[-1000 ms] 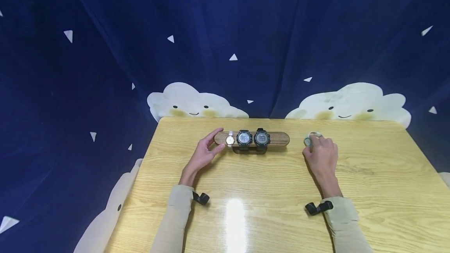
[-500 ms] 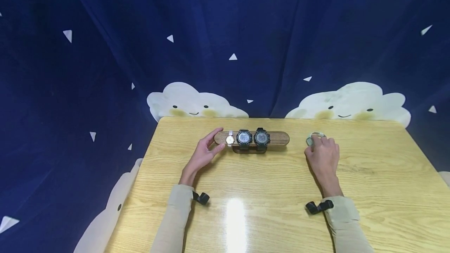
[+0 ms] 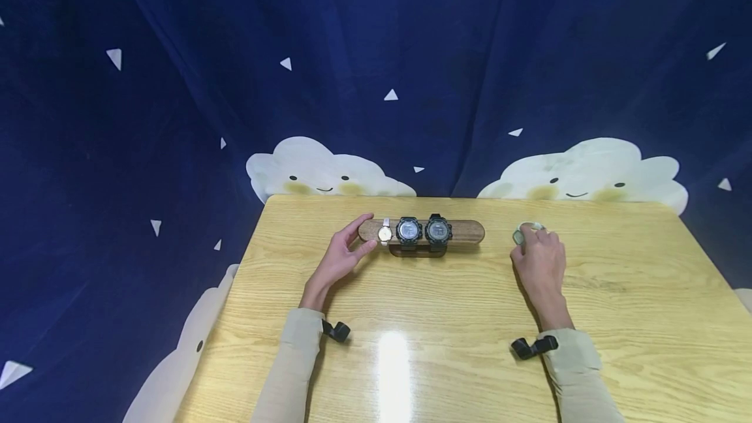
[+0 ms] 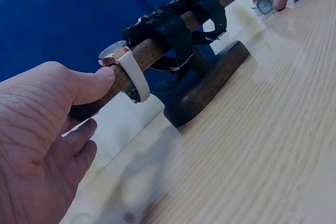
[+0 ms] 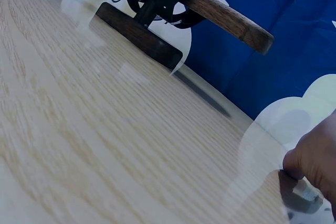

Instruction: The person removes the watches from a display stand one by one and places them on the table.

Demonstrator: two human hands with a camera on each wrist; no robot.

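A dark wooden watch stand [image 3: 464, 232] bears three watches on its bar. At the bar's left end my left hand [image 3: 341, 255] grips the wood, thumb in front beside a white-strapped watch [image 4: 134, 72]. Two chunky black digital watches [image 3: 408, 230] sit to the right of it. Off to the right, my right hand [image 3: 539, 263] pinches a pale green watch [image 3: 519, 236] at the table surface, its strap looped up behind the fingertips. The left wrist view shows the round face of this watch low against the wood. In the right wrist view the thumb hides part of it.
The light wood table [image 3: 446, 318] reaches back to a dark blue curtain [image 3: 352, 83] printed with white triangles and smiling clouds. A bar's length of bare wood shows at the stand's right end. Black wrist cameras [image 3: 337, 331] sit on both sleeves.
My right hand has shifted slightly right with the pale green watch, whose face has turned a little. My left hand and the stand stay where they were.
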